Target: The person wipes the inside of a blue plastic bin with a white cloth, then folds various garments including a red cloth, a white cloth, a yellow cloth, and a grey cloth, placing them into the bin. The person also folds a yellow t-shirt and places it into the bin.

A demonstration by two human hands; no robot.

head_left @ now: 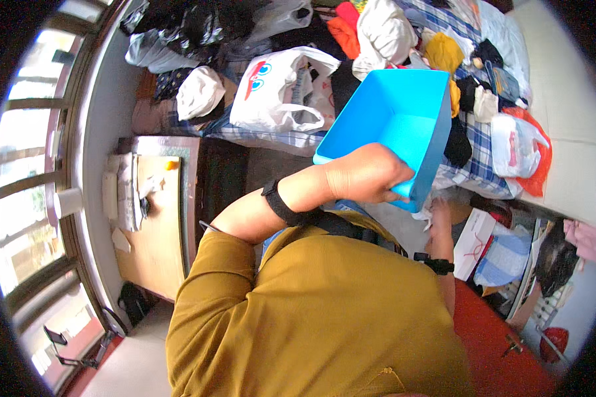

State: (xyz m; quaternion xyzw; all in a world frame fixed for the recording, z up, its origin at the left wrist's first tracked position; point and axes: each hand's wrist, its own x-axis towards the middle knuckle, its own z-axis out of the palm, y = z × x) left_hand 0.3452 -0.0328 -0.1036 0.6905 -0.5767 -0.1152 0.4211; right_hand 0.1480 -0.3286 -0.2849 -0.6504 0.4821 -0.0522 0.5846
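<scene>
My left hand (374, 173) is closed round the near rim of a bright blue plastic bin (394, 99). The bin is tilted, and its bare inside faces me. Lower and to the right of the bin, my right hand (440, 213) is closed on a crumpled white tissue or cloth (424, 213); its exact kind is hard to make out. Beyond the bin stands a bed with a blue checked sheet (480, 142), heaped with clothes, among them a yellow garment (444, 51) and a cream-coloured one (385, 33).
A white plastic bag (268, 92) sits on the bed to the left, near black bags (198, 23). At left is a wooden-topped cabinet (155, 231) beside windows. On the right are a white box (473, 241), a red and white bag (520, 149) and a red surface (496, 344).
</scene>
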